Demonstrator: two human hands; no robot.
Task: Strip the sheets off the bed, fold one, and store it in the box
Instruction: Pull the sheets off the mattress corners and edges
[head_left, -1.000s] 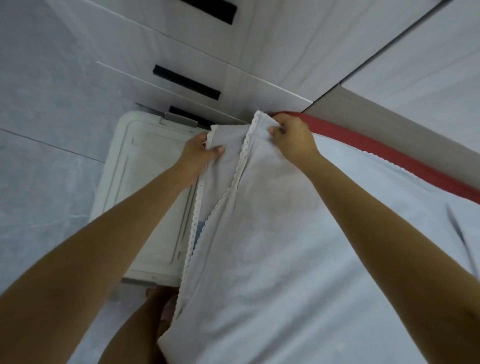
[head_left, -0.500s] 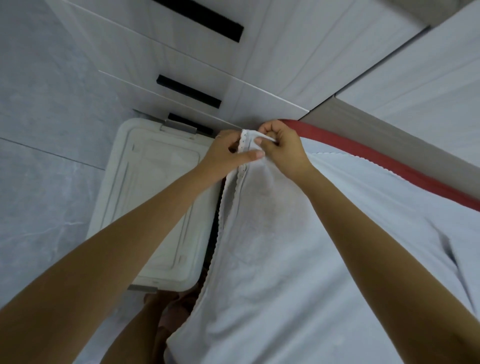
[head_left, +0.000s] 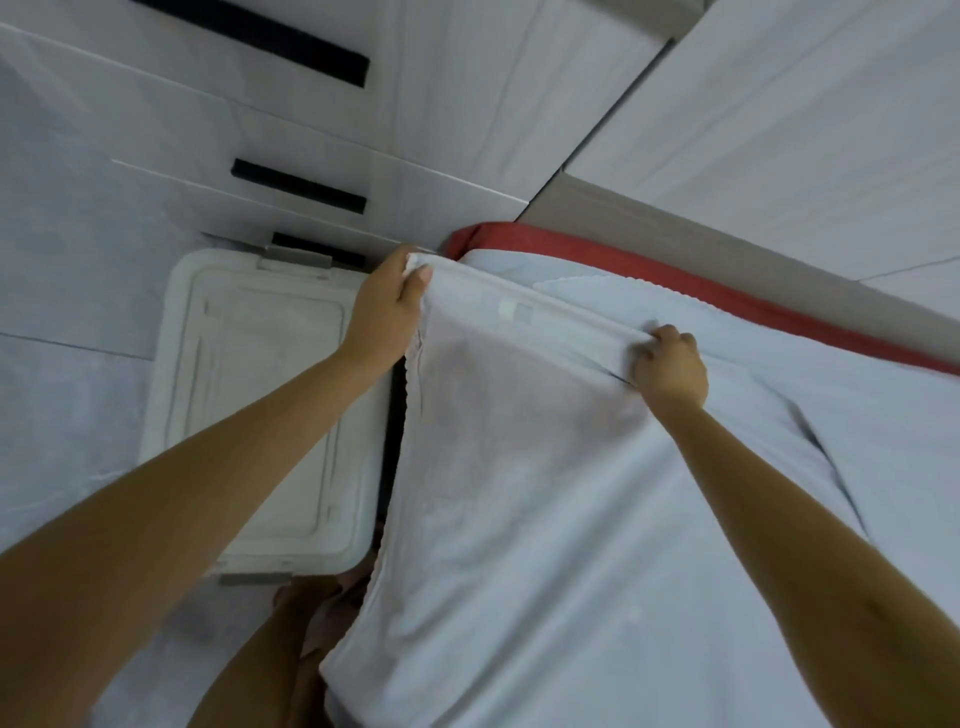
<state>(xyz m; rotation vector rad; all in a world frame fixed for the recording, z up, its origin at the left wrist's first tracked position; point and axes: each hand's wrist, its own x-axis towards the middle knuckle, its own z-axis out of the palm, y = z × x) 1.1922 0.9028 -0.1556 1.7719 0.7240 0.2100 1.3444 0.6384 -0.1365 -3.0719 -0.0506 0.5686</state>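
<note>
Head view, looking down over the bed corner.

- Left hand (head_left: 387, 317): thumb and fingers pinch the top left corner of the pale sheet (head_left: 519, 467), at the bed's edge above the gap beside the box.
- Right hand (head_left: 670, 366): fingers curled under, gripping a bunch of the same top edge further along. The edge runs taut between both hands.
- The sheet lies spread over the bed, with its near side hanging off the bed's side toward the person's leg (head_left: 249, 660). Its scalloped trim (head_left: 410, 384) runs down the left border. The sheet is not yet folded small and not in the box.
- A red layer (head_left: 623, 260) shows along the far edge of the bed, beneath the pale fabric. Another scalloped edge (head_left: 597, 280) lies just beyond the held one; whether it belongs to this sheet or to a second one, I cannot tell.

Risks, as I judge them:
- The right hand holds a gathered bunch, not a clean corner, so a fold made from here may come out skewed.
- If the left pinch slips, the corner drops into the gap between bed and box.
- The hanging part could drag on the floor (head_left: 62, 405) when lifted.

Surroundings and obstacles:
- The white box (head_left: 260, 389) sits on the floor just beside the bed with its lid on and grey latches (head_left: 296, 257) at both ends. A hand must be freed to open it.
- The drawer unit (head_left: 298, 184), with dark handles, stands right behind the box, leaving little room there.
</note>
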